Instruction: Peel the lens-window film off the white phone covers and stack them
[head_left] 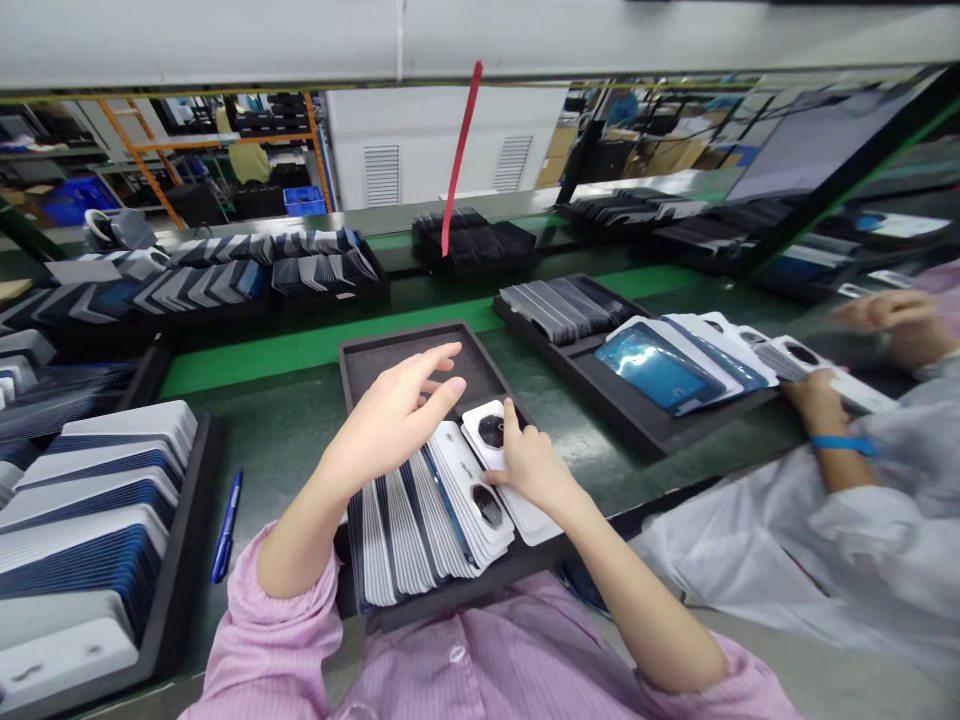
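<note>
A black tray [390, 360] lies in front of me on the green bench, its near half filled with a fanned row of white phone back covers [420, 515]. My left hand [394, 420] hovers over the row with fingers spread and holds nothing. My right hand [529, 465] rests on the front-most white cover [491, 432], fingers pressing it near its round black camera cutout. The tray's far half holds nothing.
Trays of stacked covers [82, 520] stand at my left, with a blue pen [225, 525] beside them. At my right a co-worker in white handles covers over another black tray [600, 385]. More trays line the far conveyor; a red strip [459, 160] hangs above.
</note>
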